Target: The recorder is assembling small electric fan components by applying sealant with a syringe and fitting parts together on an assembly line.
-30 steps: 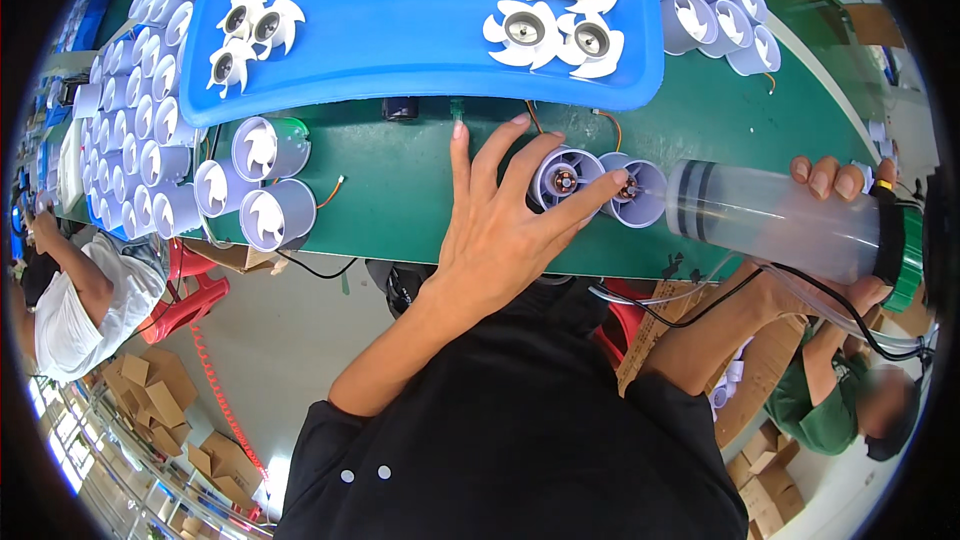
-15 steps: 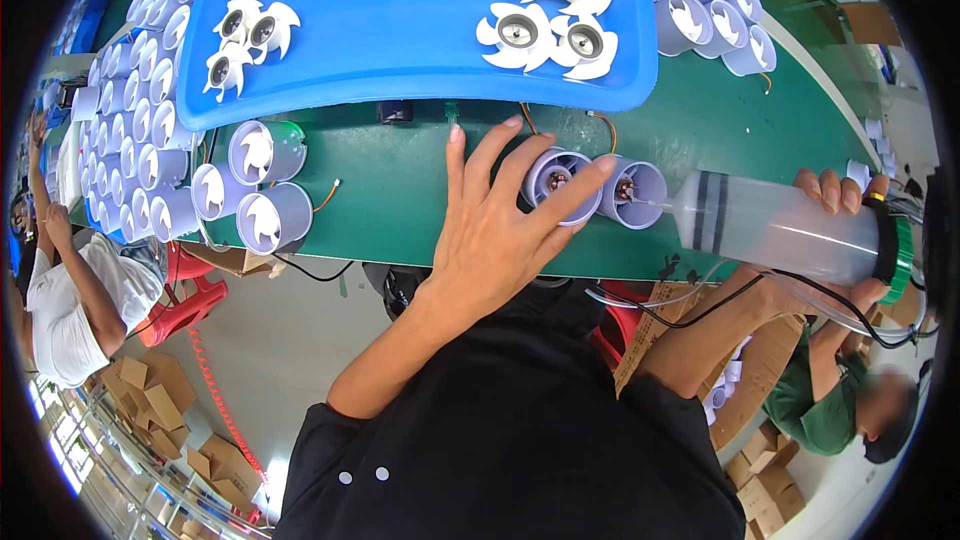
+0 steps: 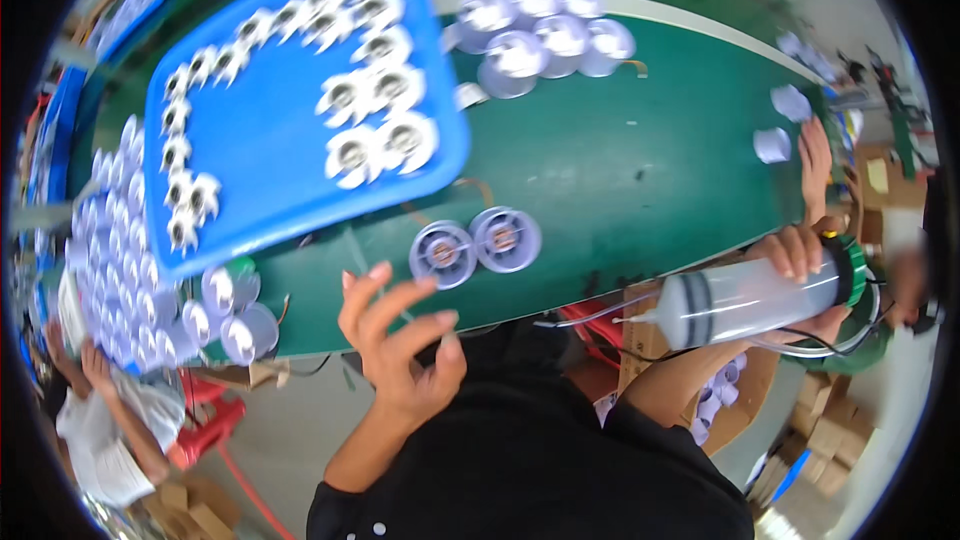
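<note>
My right hand [image 3: 795, 252] is wrapped round a large clear dispensing syringe [image 3: 745, 298] with a green end cap and a thin nozzle pointing left. Off the table's front edge, my left hand [image 3: 405, 345] is raised, its fingers apart and slightly blurred. A faint thin translucent streak passes by those fingers; I cannot make out what it is. Just beyond them, two pale purple round housings, a left one [image 3: 443, 254] and a right one [image 3: 505, 239], stand side by side, open ends up, with copper-coloured windings inside. The syringe nozzle is apart from both.
A blue tray [image 3: 270, 150] bears white fan impellers along its sides. Many purple housings [image 3: 110, 260] crowd the left; several with white blades [image 3: 535, 35] stand at the back. Another person's hand [image 3: 815, 170] is near two cups at right. An open carton [image 3: 740, 400] holds purple parts below.
My left hand has lifted off the two housings and drawn back toward me. The syringe nozzle has come out of the right housing. The whole view has turned to the right.
</note>
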Tool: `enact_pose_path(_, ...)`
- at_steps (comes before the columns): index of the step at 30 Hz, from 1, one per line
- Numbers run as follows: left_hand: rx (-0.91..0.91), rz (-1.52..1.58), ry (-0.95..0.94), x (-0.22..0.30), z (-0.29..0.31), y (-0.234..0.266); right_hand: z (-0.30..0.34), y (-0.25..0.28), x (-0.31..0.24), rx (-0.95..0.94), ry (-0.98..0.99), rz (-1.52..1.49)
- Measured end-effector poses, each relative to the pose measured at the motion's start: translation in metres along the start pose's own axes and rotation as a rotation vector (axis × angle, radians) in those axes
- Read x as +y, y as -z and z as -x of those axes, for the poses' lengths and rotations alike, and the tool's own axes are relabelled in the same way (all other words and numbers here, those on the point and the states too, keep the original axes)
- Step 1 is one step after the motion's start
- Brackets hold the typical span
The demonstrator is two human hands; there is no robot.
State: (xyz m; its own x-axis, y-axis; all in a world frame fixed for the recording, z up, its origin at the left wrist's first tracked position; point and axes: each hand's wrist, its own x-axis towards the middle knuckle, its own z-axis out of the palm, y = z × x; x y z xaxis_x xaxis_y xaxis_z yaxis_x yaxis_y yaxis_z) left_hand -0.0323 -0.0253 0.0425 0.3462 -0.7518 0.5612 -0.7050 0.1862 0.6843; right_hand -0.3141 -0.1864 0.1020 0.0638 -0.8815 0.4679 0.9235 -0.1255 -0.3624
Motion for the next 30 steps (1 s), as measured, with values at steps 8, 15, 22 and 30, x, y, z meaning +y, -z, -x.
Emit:
enact_pose_path(8, -0.542, 0.397, -0.271, 0.08, -0.119, -0.17, 0.045, 0.015, -0.076, 0.074, 0.22, 0.028)
enact_pose_path(15, -0.812, 0.197, -0.523, 0.135, -0.163, -0.378, 0.087, 0.03, -0.091, 0.233, 0.339, 0.045)
enact_pose_path(22, -0.686, 0.353, -0.386, 0.146, -0.133, -0.468, 0.126, 0.036, -0.101, 0.343, 0.332, 0.197)
enact_pose_path(30, -0.725, 0.266, -0.421, 0.104, -0.162, -0.262, 0.083, 0.058, -0.102, 0.305, 0.324, 0.001)
